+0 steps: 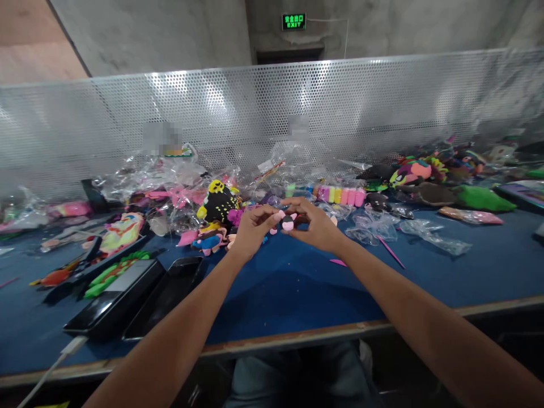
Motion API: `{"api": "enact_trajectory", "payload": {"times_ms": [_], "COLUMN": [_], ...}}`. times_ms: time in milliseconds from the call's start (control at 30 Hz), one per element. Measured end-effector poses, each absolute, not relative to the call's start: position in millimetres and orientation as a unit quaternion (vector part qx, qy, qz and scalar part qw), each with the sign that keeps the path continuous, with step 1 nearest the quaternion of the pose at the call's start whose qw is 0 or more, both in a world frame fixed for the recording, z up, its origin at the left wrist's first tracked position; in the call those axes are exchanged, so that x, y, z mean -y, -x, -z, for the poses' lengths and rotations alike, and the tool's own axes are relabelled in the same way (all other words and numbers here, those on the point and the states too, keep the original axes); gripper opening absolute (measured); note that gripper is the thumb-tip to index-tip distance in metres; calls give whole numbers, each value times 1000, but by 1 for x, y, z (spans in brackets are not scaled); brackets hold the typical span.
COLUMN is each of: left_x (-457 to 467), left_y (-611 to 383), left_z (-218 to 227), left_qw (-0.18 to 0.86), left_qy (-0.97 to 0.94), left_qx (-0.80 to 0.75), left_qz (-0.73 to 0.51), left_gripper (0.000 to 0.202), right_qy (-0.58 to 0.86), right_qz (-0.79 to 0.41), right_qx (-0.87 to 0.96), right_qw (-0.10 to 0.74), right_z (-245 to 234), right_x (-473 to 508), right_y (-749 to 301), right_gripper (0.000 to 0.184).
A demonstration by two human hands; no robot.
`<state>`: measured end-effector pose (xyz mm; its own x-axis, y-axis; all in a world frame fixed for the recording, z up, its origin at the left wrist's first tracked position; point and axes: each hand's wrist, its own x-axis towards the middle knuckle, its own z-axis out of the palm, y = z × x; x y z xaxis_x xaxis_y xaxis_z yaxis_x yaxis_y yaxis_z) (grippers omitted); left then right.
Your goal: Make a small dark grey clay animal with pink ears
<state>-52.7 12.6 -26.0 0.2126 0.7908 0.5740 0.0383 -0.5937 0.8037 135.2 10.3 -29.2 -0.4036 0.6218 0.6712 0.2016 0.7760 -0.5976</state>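
Note:
Above the blue table, a small pink and black clay figure [288, 223] is held between both hands. My left hand [256, 228] pinches its left side with thumb and forefinger. From the right, my right hand [313, 224] curls its thumb and fingers round the figure. A pale pink bit of clay shows just below the left fingertips; whether it belongs to the figure I cannot tell. Behind the left hand stands a black clay piece with yellow spots [220, 205], and a blue clay figure [209, 242] lies nearby.
A black power bank [113, 303] with a white cable and a dark phone [168, 294] lie at the left front. Pink sculpting tools [391, 252], plastic bags [437, 235] and colored clay packs [340, 195] lie right. A perforated metal screen [238, 107] rises behind.

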Motion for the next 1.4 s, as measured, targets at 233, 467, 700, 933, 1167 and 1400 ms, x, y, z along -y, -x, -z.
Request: {"api": "enact_trajectory", "payload": {"times_ms": [233,467,700,933,1167,1400], "left_x": [-16,-11,-5,-3,-5,-6], "left_y": [47,51,58,56,52,49], "left_z": [37,30,25,18,17,17], "left_qw": [369,321,207,249,278,294], "left_qy": [-663,-677,-723,-710,-693,-678], "left_qx": [-287,-266,-278,-314,-336,-313], "left_qz": [-584,-607,-597,-579,-574,-597], "left_gripper": [25,25,17,27,22,25], "right_qy": [257,259,255,266,293,288], "right_qz": [-224,-206,-212,-188,-153,-134], "right_qx": [809,812,812,823,833,842], "right_qw": [479,480,481,465,445,437], "right_z": [29,27,26,27,27,28], "right_x": [-10,-11,-8,-11,-14,-16], "right_y": [-135,-136,-137,-138,-140,-141], "right_gripper": [52,52,53,52,55,54]}}
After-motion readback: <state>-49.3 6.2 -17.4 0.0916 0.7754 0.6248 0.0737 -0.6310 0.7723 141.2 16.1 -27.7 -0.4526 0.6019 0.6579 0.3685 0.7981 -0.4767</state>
